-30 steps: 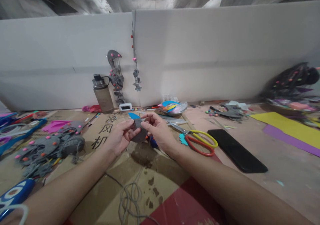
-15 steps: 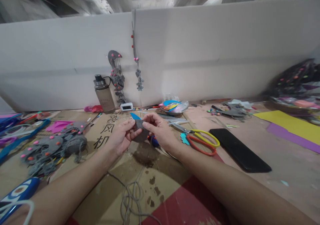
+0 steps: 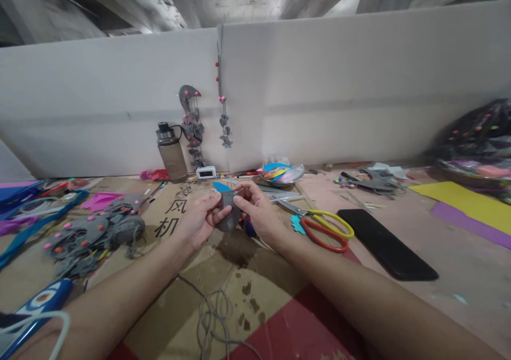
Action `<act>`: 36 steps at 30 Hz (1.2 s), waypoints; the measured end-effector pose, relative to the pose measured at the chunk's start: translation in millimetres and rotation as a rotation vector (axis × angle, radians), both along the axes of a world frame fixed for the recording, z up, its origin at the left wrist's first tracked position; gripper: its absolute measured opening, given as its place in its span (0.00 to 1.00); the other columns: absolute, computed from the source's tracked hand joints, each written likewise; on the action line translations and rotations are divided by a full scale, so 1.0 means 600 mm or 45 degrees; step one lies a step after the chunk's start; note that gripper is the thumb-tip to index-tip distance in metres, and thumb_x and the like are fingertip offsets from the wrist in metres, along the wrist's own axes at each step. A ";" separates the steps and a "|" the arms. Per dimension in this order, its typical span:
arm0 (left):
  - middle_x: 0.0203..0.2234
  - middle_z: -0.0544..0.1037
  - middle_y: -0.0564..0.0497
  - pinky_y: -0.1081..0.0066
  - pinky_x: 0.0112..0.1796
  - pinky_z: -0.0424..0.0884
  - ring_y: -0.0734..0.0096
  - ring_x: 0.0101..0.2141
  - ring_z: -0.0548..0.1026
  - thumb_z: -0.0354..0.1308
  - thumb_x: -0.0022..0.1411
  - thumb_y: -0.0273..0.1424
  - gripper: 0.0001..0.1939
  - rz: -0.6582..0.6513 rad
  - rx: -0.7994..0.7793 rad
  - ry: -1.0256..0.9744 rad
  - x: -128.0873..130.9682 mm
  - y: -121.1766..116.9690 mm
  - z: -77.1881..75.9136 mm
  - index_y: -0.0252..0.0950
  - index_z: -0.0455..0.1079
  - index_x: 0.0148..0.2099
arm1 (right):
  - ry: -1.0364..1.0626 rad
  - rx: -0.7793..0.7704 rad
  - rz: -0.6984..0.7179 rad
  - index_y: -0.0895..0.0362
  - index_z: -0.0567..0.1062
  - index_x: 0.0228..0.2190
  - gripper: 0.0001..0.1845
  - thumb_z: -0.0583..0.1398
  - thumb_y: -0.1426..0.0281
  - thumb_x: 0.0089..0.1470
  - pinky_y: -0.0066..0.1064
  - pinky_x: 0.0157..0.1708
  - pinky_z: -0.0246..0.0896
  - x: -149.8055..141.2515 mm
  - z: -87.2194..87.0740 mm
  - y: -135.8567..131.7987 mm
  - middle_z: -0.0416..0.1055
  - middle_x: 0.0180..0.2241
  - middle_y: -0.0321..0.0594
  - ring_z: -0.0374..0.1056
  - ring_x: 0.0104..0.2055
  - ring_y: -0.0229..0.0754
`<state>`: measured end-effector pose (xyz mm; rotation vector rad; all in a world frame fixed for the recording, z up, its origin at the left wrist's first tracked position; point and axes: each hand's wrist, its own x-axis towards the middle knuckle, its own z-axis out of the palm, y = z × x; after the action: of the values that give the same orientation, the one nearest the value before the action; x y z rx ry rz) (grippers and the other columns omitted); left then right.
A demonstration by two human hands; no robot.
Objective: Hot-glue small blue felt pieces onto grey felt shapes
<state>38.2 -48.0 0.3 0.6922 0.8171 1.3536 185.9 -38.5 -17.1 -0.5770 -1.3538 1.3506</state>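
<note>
Left hand (image 3: 199, 217), right hand (image 3: 255, 208): fingers pinched on grey piece (image 3: 229, 222), one each side. Looks light, soft, bendy, not slippery. Best held at edges.

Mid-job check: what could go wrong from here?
The small grey piece, held between the left hand and right hand, might slip. The loose cord lies in overlapping loops and could snag or tangle. The scissors lie just beyond the right hand, so a sideways sweep may knock them.

left hand (image 3: 203, 214): curled, pinching | right hand (image 3: 257, 211): pinching, just beside it | bare forearms (image 3: 141, 277): angled inward, converging
</note>
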 end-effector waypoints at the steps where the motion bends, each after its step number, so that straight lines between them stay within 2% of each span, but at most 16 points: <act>1: 0.26 0.77 0.49 0.81 0.28 0.76 0.78 0.25 0.75 0.56 0.58 0.20 0.04 0.003 0.000 0.002 0.000 0.000 -0.001 0.30 0.72 0.33 | -0.006 -0.010 -0.004 0.50 0.67 0.35 0.11 0.61 0.64 0.48 0.24 0.23 0.49 0.000 0.000 0.000 0.58 0.26 0.30 0.54 0.26 0.34; 12: 0.26 0.77 0.48 0.79 0.29 0.77 0.78 0.25 0.75 0.54 0.59 0.19 0.07 0.017 -0.002 0.011 0.002 -0.001 -0.001 0.28 0.72 0.32 | -0.013 -0.056 -0.060 0.53 0.66 0.29 0.09 0.61 0.64 0.47 0.24 0.24 0.51 -0.003 -0.003 0.000 0.59 0.28 0.31 0.55 0.27 0.33; 18: 0.25 0.76 0.48 0.79 0.29 0.77 0.79 0.24 0.75 0.51 0.61 0.19 0.09 0.013 0.018 0.014 0.004 -0.003 0.002 0.27 0.72 0.33 | 0.063 -0.025 -0.057 0.50 0.66 0.36 0.12 0.61 0.66 0.48 0.23 0.22 0.50 -0.007 -0.007 0.001 0.57 0.27 0.30 0.53 0.26 0.33; 27: 0.29 0.78 0.46 0.78 0.33 0.77 0.77 0.28 0.76 0.53 0.60 0.20 0.07 -0.017 0.054 0.026 0.005 -0.001 -0.003 0.27 0.72 0.34 | 0.114 -0.105 -0.091 0.50 0.67 0.33 0.11 0.62 0.65 0.46 0.23 0.23 0.52 -0.009 -0.018 0.009 0.59 0.27 0.30 0.56 0.27 0.34; 36: 0.27 0.77 0.47 0.78 0.31 0.77 0.77 0.26 0.75 0.56 0.57 0.20 0.04 0.000 0.067 0.004 0.005 -0.006 0.003 0.28 0.72 0.33 | 0.080 -0.013 -0.098 0.52 0.67 0.33 0.08 0.60 0.66 0.48 0.22 0.22 0.50 -0.007 -0.012 0.003 0.59 0.28 0.30 0.55 0.26 0.33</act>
<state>41.1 -51.6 2.4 0.7355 0.7865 1.3783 181.6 -37.0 -24.4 -0.5834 -1.2626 1.3031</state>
